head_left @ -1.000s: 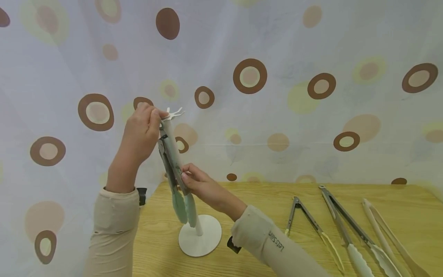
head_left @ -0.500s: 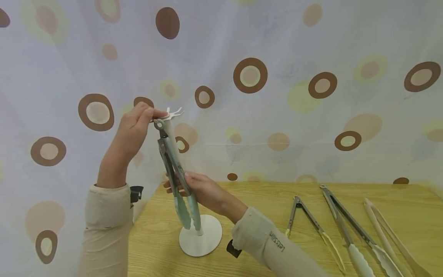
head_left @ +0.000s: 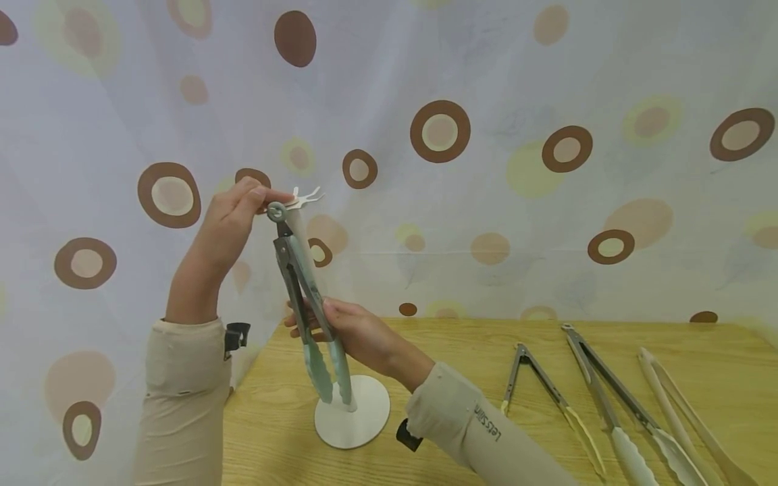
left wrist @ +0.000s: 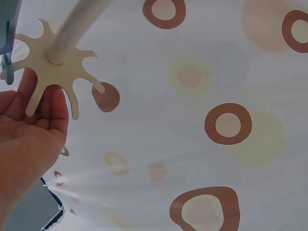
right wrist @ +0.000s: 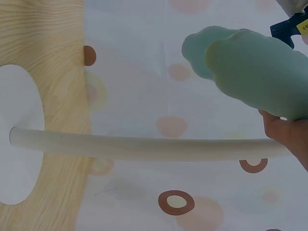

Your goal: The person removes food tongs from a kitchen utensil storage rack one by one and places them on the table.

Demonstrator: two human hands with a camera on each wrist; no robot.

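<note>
In the head view my left hand [head_left: 227,216] is at the top of a white stand with a ring of hooks [head_left: 304,199]. The left wrist view shows my left fingers curled against the hooks [left wrist: 55,74]. My right hand [head_left: 365,334] grips kitchen tongs [head_left: 298,270] by their metal arms, with its fingertips behind them. They hang steeply, mint-green scalloped heads [right wrist: 260,67] down and slightly apart. Their hanging loop [head_left: 276,212] is up beside my left hand. In the left wrist view the loop overlaps one hook's end; whether it is fully over cannot be told.
The stand's pole [right wrist: 144,144] rises from a round white base [head_left: 352,425] on the wooden table [head_left: 450,405]. To the right lie yellow-tipped tongs [head_left: 553,391], white-headed tongs [head_left: 620,405] and beige tongs [head_left: 687,418]. A patterned curtain [head_left: 389,67] hangs behind.
My left hand has drawn back leftward, so the tongs' loop now shows. My right fingers have moved round behind the tongs, which have turned slightly toward the head camera. The stand is unmoved.
</note>
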